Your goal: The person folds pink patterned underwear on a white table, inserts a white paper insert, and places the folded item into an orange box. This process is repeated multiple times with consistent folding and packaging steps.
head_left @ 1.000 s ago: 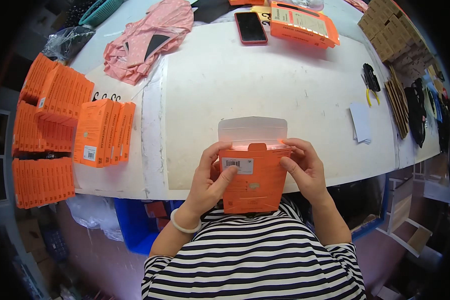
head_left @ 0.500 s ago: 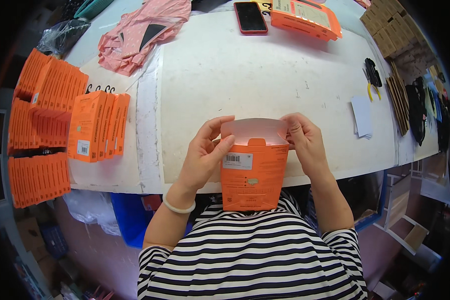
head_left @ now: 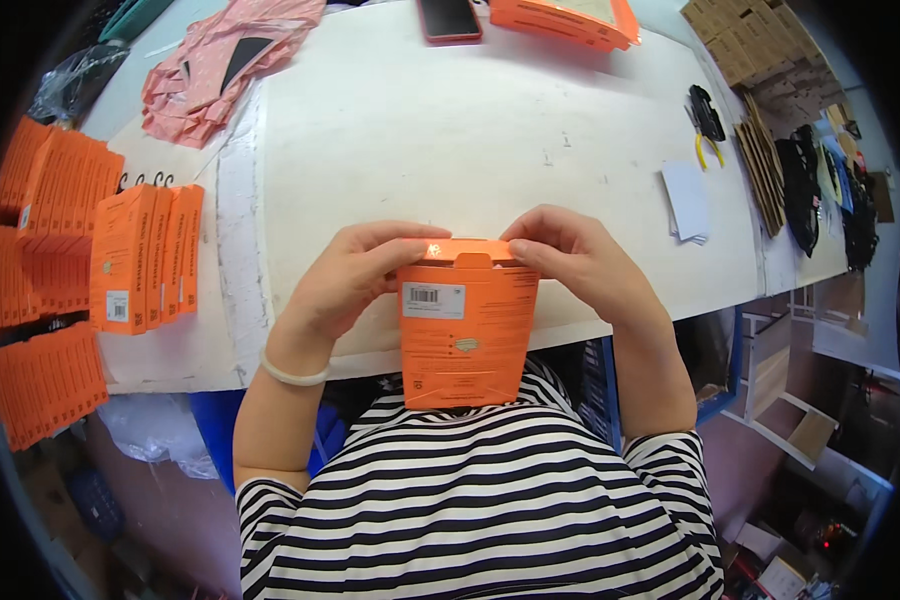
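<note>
An orange cardboard box with a white barcode label stands upright against my striped shirt, at the near edge of the table. Its top flap is bent over the opening, and a small rounded tab shows at the front. My left hand pinches the flap's left corner between thumb and fingers. At the right corner, my right hand grips the flap the same way. Some of the fingertips are hidden behind the box top. A pale bangle circles my left wrist.
Several orange boxes with black hooks stand at the left, beside larger stacks. Pink cloth, a phone and an orange package lie at the back. White cards and yellow-handled cutters lie right.
The top flap, upright before with its pale inside showing, is now folded down over the opening. Both hands have moved with it. The whole view has shifted a little.
</note>
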### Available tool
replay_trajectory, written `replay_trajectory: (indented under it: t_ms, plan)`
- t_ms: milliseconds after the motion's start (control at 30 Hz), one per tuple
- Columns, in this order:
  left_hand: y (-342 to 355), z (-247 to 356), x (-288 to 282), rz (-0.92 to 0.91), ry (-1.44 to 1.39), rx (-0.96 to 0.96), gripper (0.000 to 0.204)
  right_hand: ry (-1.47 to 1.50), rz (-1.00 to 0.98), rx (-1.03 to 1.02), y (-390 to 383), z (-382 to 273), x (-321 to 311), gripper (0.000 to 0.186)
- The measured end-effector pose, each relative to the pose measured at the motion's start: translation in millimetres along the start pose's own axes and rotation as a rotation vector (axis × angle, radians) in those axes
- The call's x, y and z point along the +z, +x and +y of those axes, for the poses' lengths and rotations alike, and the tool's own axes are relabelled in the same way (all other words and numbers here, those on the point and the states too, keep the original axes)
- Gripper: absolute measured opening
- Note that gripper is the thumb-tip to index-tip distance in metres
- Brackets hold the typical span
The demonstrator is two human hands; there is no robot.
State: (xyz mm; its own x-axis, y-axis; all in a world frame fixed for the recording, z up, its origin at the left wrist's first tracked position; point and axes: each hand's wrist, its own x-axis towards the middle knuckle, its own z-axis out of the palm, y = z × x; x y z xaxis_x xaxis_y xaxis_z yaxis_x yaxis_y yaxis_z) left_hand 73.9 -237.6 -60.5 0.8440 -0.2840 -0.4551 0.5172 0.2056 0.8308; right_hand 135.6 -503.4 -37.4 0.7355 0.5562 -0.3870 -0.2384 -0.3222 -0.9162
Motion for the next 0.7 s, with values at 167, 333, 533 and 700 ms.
replay_trajectory:
  t_ms: [167,333,533,700]
  plan:
    - [2,4,-5,-0.103,-0.025,-0.001,0.038,0.029,-0.033,0.022,-3,0,-6,0.021]
    - [2,5,-6,-0.130,-0.055,0.014,0.038,0.067,-0.064,0.047,-4,-8,-10,0.021]
    - [1,15,-4,-0.161,0.074,0.034,0.036,0.082,-0.152,0.016,0,-4,-18,0.020]
    - [7,15,-9,-0.177,0.040,-0.015,0.035,0.020,-0.199,0.066,7,-12,-25,0.018]
